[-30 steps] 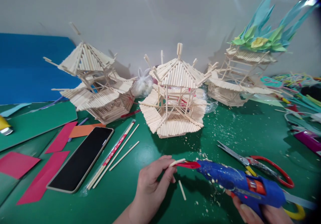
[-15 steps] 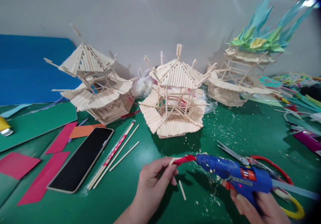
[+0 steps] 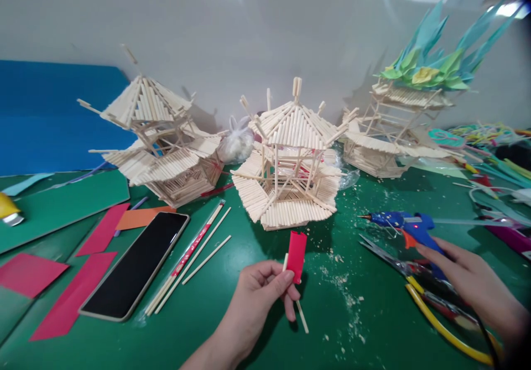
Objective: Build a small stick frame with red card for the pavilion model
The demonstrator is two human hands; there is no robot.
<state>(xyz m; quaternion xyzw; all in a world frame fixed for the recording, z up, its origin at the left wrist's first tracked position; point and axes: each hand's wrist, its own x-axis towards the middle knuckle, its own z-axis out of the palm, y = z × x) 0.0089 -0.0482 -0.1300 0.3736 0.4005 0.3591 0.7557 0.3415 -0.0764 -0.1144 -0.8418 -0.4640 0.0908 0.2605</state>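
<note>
My left hand (image 3: 265,298) pinches a narrow strip of red paper (image 3: 297,256) together with a thin wooden stick (image 3: 286,260), the strip standing upright above the fingertips. In my right hand (image 3: 468,279) is the handle of a blue hot glue gun (image 3: 400,223), between thumb and fingers; its nozzle points left. A clear glue stick (image 3: 468,222) sticks out of the gun's rear. Scissors (image 3: 385,256) lie just below the gun, with yellow-handled pliers (image 3: 440,320) beside them. A short stick piece (image 3: 302,317) rests on the table under my left hand.
Stick-built pavilions stand at the left (image 3: 166,143), centre (image 3: 296,176) and right (image 3: 385,143), the right one topped with paper leaves. A phone (image 3: 136,267), red paper pieces (image 3: 74,295) and wrapped chopsticks (image 3: 188,256) lie left. Wood crumbs (image 3: 348,287) dot the green table.
My right hand has moved the glue gun up and to the right, away from the red paper. My left hand has turned the red strip from sideways to upright.
</note>
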